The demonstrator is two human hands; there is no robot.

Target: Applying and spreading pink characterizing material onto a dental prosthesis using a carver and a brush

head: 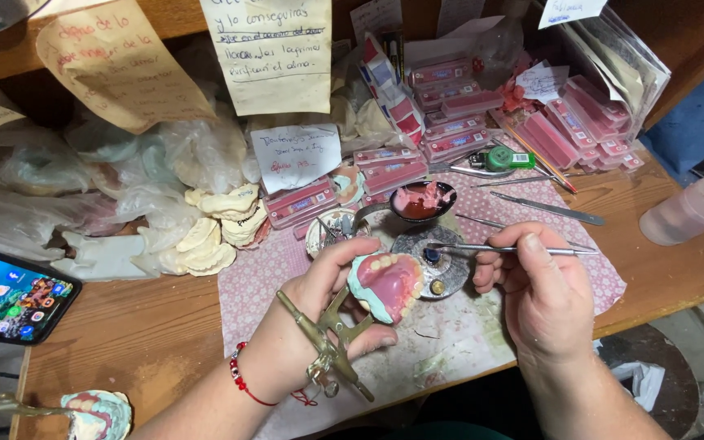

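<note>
Glossy pink wax denture point(389, 285), slim steel instrument point(508, 249)

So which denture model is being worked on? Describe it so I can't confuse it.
On the wooden bench, above the patterned pink cloth, the left hand holds a pink denture model on a brass hinged frame. Unlike the bare cream casts behind, it has teeth and a teal rim.
</note>
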